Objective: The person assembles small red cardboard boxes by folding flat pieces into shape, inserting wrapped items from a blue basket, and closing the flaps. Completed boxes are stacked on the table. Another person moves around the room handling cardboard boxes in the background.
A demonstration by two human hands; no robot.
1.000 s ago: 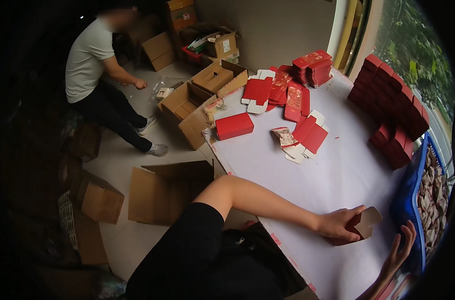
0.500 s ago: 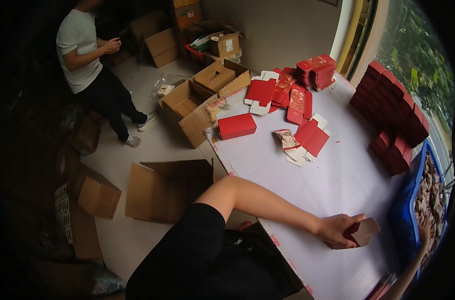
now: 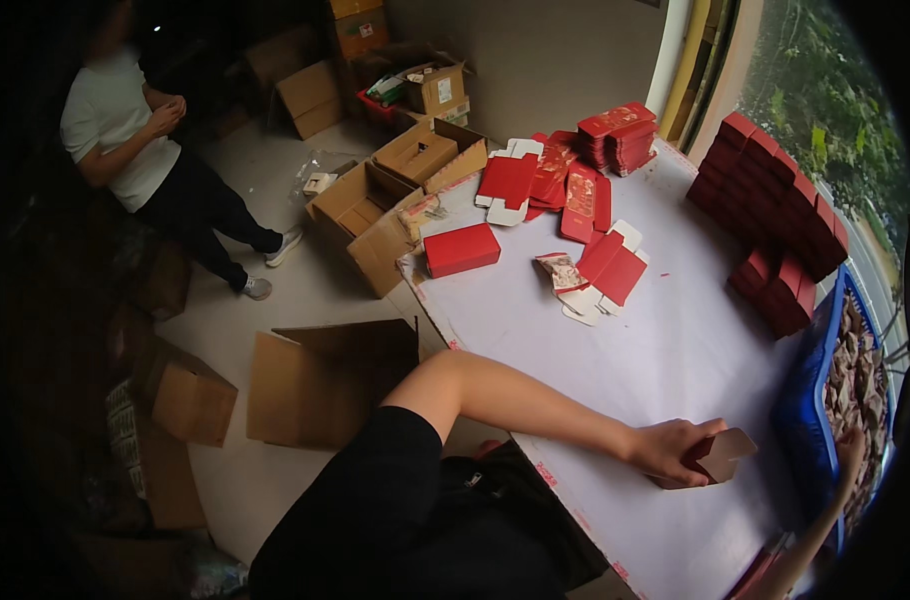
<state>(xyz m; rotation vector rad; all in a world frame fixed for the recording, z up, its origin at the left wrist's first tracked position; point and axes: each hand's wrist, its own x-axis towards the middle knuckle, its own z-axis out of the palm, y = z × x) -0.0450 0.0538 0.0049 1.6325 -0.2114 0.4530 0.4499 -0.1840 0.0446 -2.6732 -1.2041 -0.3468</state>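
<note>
My left hand (image 3: 672,450) is closed around a small red box (image 3: 713,457) on the table, whose lid flap stands up with its pale inside showing. At the right, my right hand (image 3: 851,456) is at the blue basket (image 3: 807,405), over a heap of small brownish packets (image 3: 855,385). Its fingers are small and dim there, so whether they grip a packet cannot be seen. Stacked red boxes (image 3: 765,190) stand beyond the basket, along the window side. Below my right forearm, more red pieces (image 3: 760,570) show in part at the table's near edge.
On the white table (image 3: 535,350) lie a closed red box (image 3: 462,250), unfolded red cartons (image 3: 615,268) and a pile of flat red cartons (image 3: 617,135). Open cardboard boxes (image 3: 335,385) stand on the floor at left. A person in a white shirt (image 3: 115,130) stands beyond.
The view has shifted a little, so most things sit slightly up and left. The other person has moved left. My left hand keeps the red box; my right hand has shifted slightly over the packets.
</note>
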